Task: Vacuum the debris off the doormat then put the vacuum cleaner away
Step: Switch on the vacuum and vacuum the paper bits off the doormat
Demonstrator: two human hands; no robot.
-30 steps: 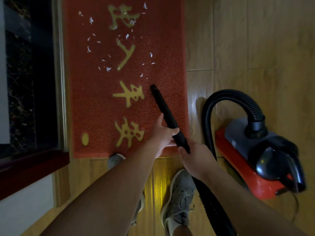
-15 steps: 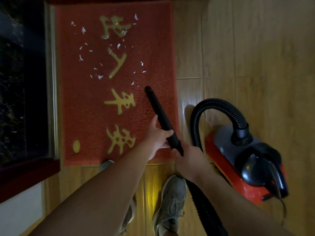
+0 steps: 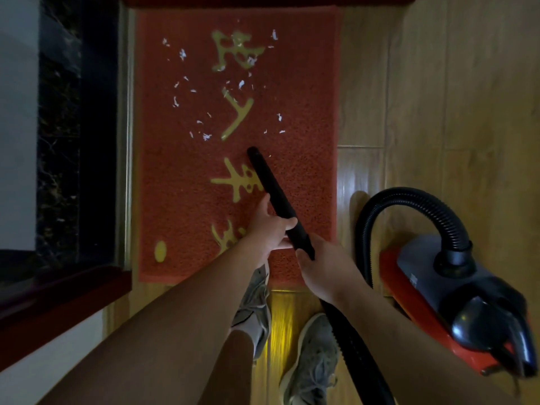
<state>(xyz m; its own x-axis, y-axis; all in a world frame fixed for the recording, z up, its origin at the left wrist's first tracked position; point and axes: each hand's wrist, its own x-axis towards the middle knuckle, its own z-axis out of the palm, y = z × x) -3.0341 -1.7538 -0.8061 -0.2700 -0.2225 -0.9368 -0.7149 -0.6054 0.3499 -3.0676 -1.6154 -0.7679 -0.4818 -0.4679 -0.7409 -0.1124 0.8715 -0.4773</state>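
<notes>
Black nozzle is gripped by left hand and right hand, tip laid on red doormat just below white debris. Red vacuum cleaner is parked right on wooden floor.

We have a single head view, looking steeply down past our forearms. It faces the doormat on the wooden floor, our shoes at the bottom edge.
</notes>
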